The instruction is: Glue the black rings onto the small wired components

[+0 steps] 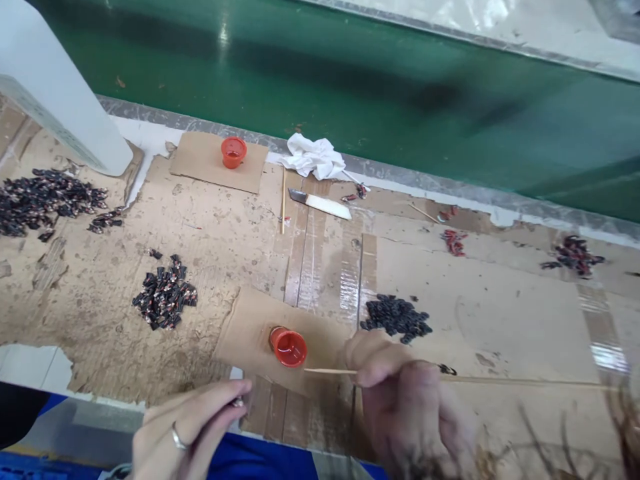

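Observation:
My right hand (400, 393) is closed around a thin wooden stick (327, 371), whose tip points left, just below the rim of a red cup (290, 348). Red liquid shows inside this cup, which stands on a cardboard piece (245, 327). Lower left, my left hand (190, 427) pinches a small dark part (237, 402) with a shiny end, mostly hidden between thumb and fingers. Close above my right hand lies a pile of small black rings (395, 317). Left of the cup is a heap of small black parts (165, 293) with coppery ends.
A white jug (65, 87) stands at the back left beside a larger heap of black parts (47, 200). Another red cup (233, 152), a crumpled white cloth (315, 157) and a knife (323, 203) lie along the back. Small red pieces (454, 243) are farther right.

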### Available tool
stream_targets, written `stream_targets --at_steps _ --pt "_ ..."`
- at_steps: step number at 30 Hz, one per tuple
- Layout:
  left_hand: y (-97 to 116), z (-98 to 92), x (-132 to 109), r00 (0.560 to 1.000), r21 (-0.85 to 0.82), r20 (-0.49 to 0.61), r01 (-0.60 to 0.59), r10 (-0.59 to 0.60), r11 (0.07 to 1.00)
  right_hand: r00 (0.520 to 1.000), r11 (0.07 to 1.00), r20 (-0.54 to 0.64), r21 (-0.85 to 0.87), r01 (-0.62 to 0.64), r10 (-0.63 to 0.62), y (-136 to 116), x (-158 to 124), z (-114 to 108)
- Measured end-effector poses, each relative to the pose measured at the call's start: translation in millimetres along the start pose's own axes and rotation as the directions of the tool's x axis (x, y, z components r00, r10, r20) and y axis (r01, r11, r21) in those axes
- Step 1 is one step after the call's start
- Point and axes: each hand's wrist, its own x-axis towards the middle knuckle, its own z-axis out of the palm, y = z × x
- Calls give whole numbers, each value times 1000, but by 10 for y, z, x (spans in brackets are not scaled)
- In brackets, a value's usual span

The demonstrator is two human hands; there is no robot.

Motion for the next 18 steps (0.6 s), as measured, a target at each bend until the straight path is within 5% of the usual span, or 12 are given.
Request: stream_targets --at_steps 3,7,18 --pt "132 197 68 997 -135 81 -7 19 991 993 993 -113 112 -29 42 57 -140 46" --pt "255 326 250 977 -108 144 -144 158 984 977 995 -207 95 -25 44 135 -269 94" --pt "371 398 375 977 25 158 -151 146 988 978 993 -187 88 -74 89 173 -353 98"
